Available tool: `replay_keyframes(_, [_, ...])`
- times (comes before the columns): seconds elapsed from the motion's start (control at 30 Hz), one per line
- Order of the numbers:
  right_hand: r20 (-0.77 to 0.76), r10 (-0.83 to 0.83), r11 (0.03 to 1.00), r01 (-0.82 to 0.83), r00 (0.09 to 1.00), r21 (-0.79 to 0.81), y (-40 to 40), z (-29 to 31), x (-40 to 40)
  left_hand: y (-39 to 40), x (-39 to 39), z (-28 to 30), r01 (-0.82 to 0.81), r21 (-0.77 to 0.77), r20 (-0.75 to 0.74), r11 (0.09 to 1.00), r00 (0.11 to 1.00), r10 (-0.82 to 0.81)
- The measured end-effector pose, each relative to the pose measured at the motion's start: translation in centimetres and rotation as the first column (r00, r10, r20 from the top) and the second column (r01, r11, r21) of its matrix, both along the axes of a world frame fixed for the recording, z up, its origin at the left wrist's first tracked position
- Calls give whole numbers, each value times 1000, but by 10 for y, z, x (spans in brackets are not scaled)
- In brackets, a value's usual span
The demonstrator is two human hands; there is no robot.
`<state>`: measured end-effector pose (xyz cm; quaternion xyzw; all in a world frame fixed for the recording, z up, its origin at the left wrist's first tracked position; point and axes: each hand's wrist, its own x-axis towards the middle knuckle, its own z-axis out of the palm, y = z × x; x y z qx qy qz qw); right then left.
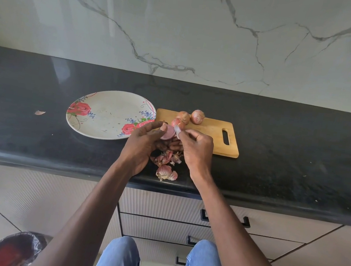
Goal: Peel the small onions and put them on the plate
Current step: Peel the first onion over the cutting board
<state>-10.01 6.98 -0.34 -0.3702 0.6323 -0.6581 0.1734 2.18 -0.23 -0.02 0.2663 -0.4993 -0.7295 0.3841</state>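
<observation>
I have the left hand [147,138] clasping a partly peeled onion [167,132] at frame centre, while the right hand [195,142] pinches a strip of skin [177,130] off it. The plate [105,113], centre left, holds no onions yet. Three unpeeled onions [197,116] wait on the cutting board [210,133]; peelings [167,163] lie on the table [279,151].

Soft, even daylight fills the scene. Pale streaks of glare run down the glossy white veined marble wall [184,26] at upper left of it; wide-angle bending curves the edges; focus is sharp.
</observation>
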Motion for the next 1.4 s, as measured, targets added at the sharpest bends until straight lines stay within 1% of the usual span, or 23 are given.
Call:
replay_keyframes(0.1, [14,15,1000,-15,1000,-5,-1,-1,-1,0,1,-1,-25,26,1,999,1000,25])
replay_keyframes(0.2, [55,16,1000,-18,998,20,-3,-1,-1,-2,1,-3,-3,27,-4,1000,1000,3])
replay_keyframes(0.27, [123,37,999,-39,992,9,-3,1,-3,-2,2,-2,12,23,-19,1000,1000,-12])
replay_keyframes(0.37, [266,122,992,-110,956,-59,4,9,1,-1,2,0,37,36,-44,999,998,-35])
replay_keyframes(0.47, [291,144,988,-122,946,-94,5,8,4,-1,2,0,42,52,-66,998,997,-39])
replay_keyframes(0.57, [324,124,989,-91,938,-114,5,9,4,-4,1,-1,-8,95,-87,995,996,16])
replay_keyframes(0.63, [353,96,990,-53,931,-130,8,9,2,-7,1,-2,-71,162,-118,984,989,91])
replay_keyframes(0.67, [342,69,992,-29,937,-122,9,9,1,-8,1,-2,-91,187,-131,978,985,116])
replay_keyframes(0.7, [288,25,996,2,957,-94,9,7,1,-9,1,-2,-100,202,-134,974,983,129])
replay_keyframes(0.77, [77,-76,997,77,994,-22,7,2,1,-10,2,-3,-95,209,-135,973,983,125])
replay_keyframes(0.8, [-26,-105,994,105,994,2,6,0,1,-10,2,-3,-92,209,-138,974,983,123])
replay_keyframes(0.87, [-162,-115,991,124,980,46,4,-3,1,-9,2,-4,-96,196,-145,976,981,126])
replay_keyframes(0.97, [-288,-86,983,129,954,133,1,-5,2,-7,1,-4,-102,148,-124,984,985,121])
replay_keyframes(1.0, [-319,-94,981,142,943,130,0,-5,3,-6,1,-4,-92,131,-119,987,987,108])
replay_keyframes(1.03, [-330,-111,983,153,937,105,0,-6,2,-5,1,-5,-79,118,-117,990,989,93])
replay_keyframes(1.07, [-308,-115,987,144,944,74,-1,-6,1,-3,1,-4,-64,106,-117,992,990,76])
replay_keyframes(1.13, [-202,-57,996,68,978,49,-1,-4,0,0,2,-1,-30,80,-108,996,993,38])
replay_keyframes(1.2, [-125,12,998,-4,992,65,0,-3,-2,2,3,0,5,48,-100,999,995,0])
replay_keyframes(1.23, [-117,33,997,-25,993,68,1,-3,-2,3,3,1,15,36,-94,999,996,-11])
replay_keyframes(1.3, [-148,35,998,-28,988,51,1,-2,-1,3,3,1,13,19,-80,1000,997,-11])
replay_keyframes(1.4, [-219,-28,999,37,975,37,1,-2,-1,5,3,2,-4,-11,-70,1000,998,3])
